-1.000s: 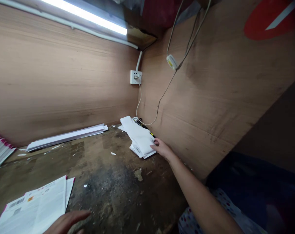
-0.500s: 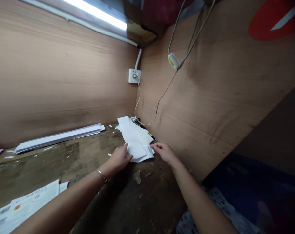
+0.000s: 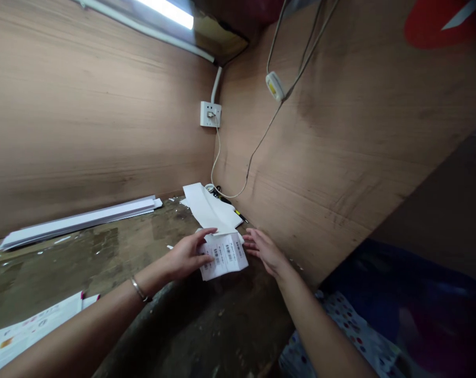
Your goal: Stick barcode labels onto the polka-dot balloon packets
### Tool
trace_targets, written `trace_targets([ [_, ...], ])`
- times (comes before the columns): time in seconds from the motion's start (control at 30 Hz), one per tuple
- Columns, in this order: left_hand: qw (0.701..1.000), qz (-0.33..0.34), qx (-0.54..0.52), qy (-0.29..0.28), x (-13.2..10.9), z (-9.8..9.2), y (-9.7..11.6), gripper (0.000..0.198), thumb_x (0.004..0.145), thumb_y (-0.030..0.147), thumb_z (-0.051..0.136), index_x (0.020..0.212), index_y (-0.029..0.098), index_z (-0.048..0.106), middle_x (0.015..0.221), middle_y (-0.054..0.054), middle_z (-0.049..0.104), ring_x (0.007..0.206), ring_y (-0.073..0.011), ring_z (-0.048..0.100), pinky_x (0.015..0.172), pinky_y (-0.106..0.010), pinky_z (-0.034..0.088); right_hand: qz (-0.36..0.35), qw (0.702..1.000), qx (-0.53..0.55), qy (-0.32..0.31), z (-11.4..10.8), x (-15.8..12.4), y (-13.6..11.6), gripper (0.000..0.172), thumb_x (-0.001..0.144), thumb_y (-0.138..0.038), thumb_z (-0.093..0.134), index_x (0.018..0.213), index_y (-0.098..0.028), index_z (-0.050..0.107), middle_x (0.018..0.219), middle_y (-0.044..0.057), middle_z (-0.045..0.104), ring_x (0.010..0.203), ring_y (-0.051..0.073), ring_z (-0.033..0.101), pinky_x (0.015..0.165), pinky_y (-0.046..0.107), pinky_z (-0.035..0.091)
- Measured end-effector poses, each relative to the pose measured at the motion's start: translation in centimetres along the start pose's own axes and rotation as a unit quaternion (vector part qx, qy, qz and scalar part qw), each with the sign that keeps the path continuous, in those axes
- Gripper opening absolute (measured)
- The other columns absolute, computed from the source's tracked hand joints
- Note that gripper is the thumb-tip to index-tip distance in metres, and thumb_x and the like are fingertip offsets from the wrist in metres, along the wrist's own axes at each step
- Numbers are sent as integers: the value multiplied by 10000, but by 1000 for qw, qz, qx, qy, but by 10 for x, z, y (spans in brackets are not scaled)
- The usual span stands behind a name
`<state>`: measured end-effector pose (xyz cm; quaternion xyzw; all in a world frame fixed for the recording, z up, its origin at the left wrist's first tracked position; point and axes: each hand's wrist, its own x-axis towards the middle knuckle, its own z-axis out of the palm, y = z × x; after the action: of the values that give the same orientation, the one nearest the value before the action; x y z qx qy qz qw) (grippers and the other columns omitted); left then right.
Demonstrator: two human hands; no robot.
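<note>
A sheet of barcode labels [image 3: 228, 254], printed with several barcodes, joins a long white paper strip [image 3: 206, 206] that runs back over the table toward the corner. My left hand [image 3: 188, 255], with a silver bangle on the wrist, holds the sheet by its left edge, thumb over the printed face. Close by the sheet's right edge is my right hand [image 3: 264, 249], its fingers spread and holding nothing. Whether its fingertips touch the paper I cannot make out.
Long white strips [image 3: 80, 221] lie along the left wall. Printed packets [image 3: 36, 331] are at the lower left. A power cord [image 3: 247, 170] droops from the wall socket [image 3: 210, 114]. Small dark items and a yellow-black tool [image 3: 240, 214] lie in the corner, partly under the paper.
The end of the paper has come up and toward me, showing its barcodes. My right fingers, pinched at its edge before, are now spread. The view has shifted slightly.
</note>
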<state>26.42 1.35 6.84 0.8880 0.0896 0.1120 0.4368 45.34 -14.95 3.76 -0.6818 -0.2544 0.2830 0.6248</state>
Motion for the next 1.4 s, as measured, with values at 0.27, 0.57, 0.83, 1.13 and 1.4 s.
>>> trace_targets([
  [0.27, 967, 15, -248, -53, -25, 1, 40, 415, 746, 253, 672, 1139, 161, 575, 1074, -77, 666, 983, -228, 616, 843, -342, 506, -26, 966, 185, -178, 2, -69, -29, 677, 737, -788, 409, 998, -222, 674, 1048, 112, 682, 1051, 292, 598, 861, 429, 468],
  [0.57, 921, -120, -369, -19, -58, 42, 51, 322, 676, 322, 737, 901, 132, 607, 892, -74, 705, 809, -234, 659, 726, -359, 549, -133, 979, 147, 44, 24, -122, -35, 382, 708, -404, 749, 1038, -232, 663, 1055, 72, 694, 1005, 259, 624, 913, 432, 476],
  [0.83, 941, -74, -321, -72, -98, 52, 52, 273, 697, 278, 735, 918, 139, 653, 961, -62, 707, 931, -240, 630, 836, -334, 491, -110, 975, 167, 93, 35, -116, -27, 283, 756, -374, 699, 975, -198, 661, 927, 52, 729, 881, 243, 671, 817, 413, 538],
  [1.13, 901, -128, -413, -28, -94, 62, 35, 274, 678, 311, 745, 856, 138, 630, 916, -60, 709, 853, -220, 648, 856, -397, 499, -95, 967, 217, 91, 44, -106, -39, 360, 690, -427, 720, 947, -190, 635, 971, 46, 718, 975, 244, 645, 858, 388, 524],
  [1.4, 896, -116, -426, 51, -94, 64, 30, 310, 699, 310, 749, 922, 133, 626, 901, -51, 721, 831, -186, 655, 801, -319, 515, -73, 988, 93, -98, 59, -153, -18, 365, 756, -303, 715, 1093, -202, 618, 1097, 67, 682, 998, 243, 639, 892, 395, 499],
])
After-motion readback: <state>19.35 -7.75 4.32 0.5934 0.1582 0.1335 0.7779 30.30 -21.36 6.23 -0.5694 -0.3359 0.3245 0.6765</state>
